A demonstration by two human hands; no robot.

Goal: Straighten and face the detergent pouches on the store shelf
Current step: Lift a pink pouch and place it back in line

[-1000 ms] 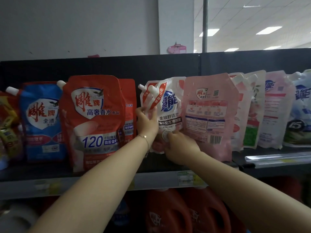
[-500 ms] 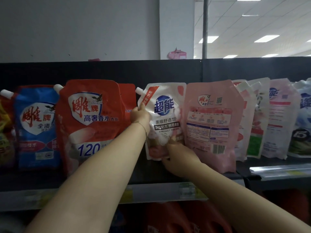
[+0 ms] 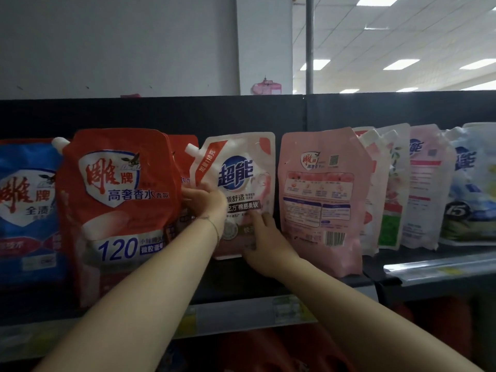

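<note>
On the black shelf (image 3: 241, 311), left hand (image 3: 206, 204) and right hand (image 3: 264, 245) gripped the white-and-pink spouted pouch (image 3: 241, 170), finally straightened and front-facing.

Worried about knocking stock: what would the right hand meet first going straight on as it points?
The white pouch: the right hand has fingers on its lower front. Depth behind it is unclear.

Holds, from the shelf's (image 3: 241, 315) left edge rightward, one blue pouch (image 3: 26, 200), two red pouches (image 3: 120, 200), five pink or white pouches (image 3: 322, 200) and one pale-blue pouch (image 3: 469, 189).
</note>
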